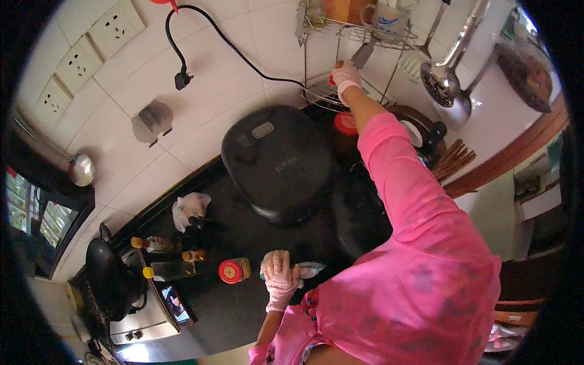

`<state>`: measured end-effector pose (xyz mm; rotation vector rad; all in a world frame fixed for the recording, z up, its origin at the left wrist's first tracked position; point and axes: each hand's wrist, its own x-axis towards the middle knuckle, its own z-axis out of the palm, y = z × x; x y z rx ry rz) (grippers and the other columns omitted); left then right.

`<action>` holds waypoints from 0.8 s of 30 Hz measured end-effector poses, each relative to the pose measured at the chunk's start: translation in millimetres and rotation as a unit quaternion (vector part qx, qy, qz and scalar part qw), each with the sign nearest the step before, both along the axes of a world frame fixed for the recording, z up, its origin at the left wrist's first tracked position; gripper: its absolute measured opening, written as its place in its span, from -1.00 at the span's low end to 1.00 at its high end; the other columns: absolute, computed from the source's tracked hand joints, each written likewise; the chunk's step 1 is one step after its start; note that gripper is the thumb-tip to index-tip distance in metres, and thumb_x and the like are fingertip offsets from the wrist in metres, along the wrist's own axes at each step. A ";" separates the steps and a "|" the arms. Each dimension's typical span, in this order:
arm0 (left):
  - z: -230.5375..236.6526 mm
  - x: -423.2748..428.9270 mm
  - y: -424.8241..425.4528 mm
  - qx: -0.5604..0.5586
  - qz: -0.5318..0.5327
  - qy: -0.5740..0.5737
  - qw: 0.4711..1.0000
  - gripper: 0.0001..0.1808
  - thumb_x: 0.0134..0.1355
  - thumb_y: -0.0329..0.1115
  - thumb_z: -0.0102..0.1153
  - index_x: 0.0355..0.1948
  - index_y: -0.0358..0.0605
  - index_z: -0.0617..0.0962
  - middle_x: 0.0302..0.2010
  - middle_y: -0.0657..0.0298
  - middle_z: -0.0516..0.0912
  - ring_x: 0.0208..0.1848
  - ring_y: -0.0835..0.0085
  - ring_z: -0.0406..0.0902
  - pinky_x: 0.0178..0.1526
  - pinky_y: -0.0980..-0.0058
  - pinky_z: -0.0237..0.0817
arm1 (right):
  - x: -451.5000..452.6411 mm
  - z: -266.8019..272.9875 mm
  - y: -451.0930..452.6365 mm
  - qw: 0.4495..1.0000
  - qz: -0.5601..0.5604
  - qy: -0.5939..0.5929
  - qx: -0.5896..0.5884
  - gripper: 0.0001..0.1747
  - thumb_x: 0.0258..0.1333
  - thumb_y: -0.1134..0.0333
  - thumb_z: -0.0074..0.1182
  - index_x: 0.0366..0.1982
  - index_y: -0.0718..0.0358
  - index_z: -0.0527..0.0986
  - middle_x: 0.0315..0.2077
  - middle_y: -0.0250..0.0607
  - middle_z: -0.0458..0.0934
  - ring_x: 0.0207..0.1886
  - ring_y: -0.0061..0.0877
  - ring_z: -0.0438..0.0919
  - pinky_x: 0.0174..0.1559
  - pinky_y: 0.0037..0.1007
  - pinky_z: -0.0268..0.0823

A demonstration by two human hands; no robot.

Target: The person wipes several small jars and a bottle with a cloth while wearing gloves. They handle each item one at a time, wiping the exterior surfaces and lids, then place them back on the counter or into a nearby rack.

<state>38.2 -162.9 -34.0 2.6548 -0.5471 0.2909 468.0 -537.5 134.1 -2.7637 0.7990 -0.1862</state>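
Note:
My left hand [279,278], in a clear plastic glove, is closed on a pale cloth [310,270] with a blue edge on the black counter. A glass jar with a red lid [232,271] stands just left of it. My right hand [346,76], also gloved, reaches up to the corner wire rack [326,98]. Something red and brown shows at its fingers, and a broad metal blade [364,54] lies just beyond them. Whether the hand holds the blade's handle is unclear. A black rice cooker or similar lidded appliance [278,164] sits between my arms.
Bottles [171,270], a tied plastic bag [190,211] and a phone [177,306] lie to the left, beside a gas stove [150,326] with a black wok [109,283]. Ladles [440,84] hang at right. A plugged cord [237,50] loops along the tiles.

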 end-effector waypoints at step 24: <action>-8.7 4.1 4.0 -0.009 0.000 0.009 1.000 -0.47 0.04 -0.14 0.17 0.03 -0.16 0.50 0.12 0.04 0.38 0.15 0.02 0.31 0.19 0.04 0.11 | 39.6 -25.1 -67.0 0.964 -0.147 -0.136 0.173 -0.41 0.19 -0.01 -0.27 0.12 0.22 0.27 0.09 -0.22 0.44 0.16 -0.36 0.37 0.16 -0.28 0.13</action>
